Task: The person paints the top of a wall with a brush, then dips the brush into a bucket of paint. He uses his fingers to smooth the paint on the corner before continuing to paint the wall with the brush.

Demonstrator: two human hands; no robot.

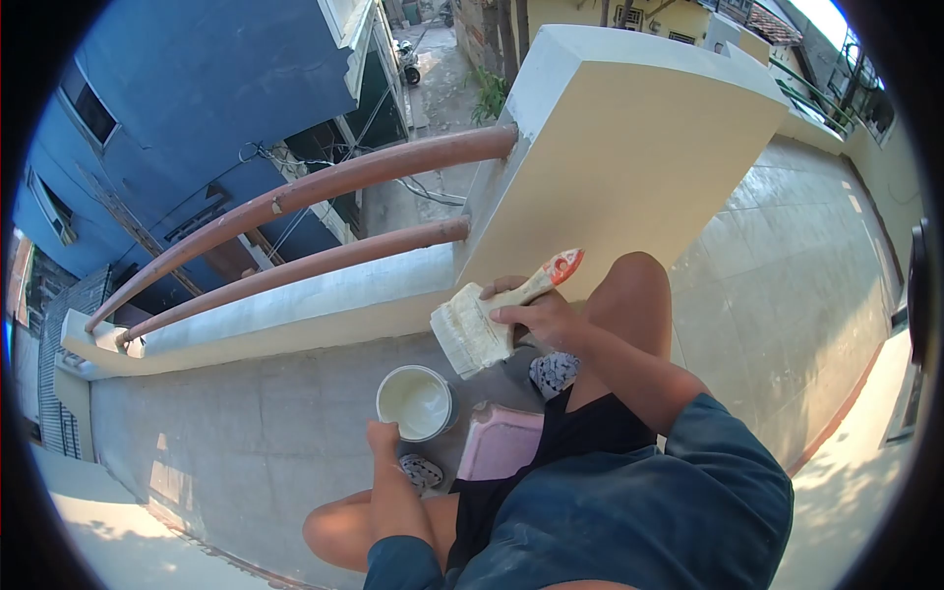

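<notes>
My right hand (536,313) grips a wide paintbrush (462,339) near the base of its handle. Cream paint coats the bristles, which point down and left, and the handle with its red-orange end points up and right. Below and left of the brush, a white bucket (391,393) with cream paint inside stands on the floor. At the bucket's near left rim, the fingers of my left hand (383,438) are closed on the edge. The brush is apart from the bucket.
A cream wall pillar (639,167) rises in front of me, joined to a low parapet (324,329) with two brown rails (315,187). I sit low on a pink stool (501,444). Tiled floor (246,423) runs along both sides. Beyond the rails stands a blue building (216,88).
</notes>
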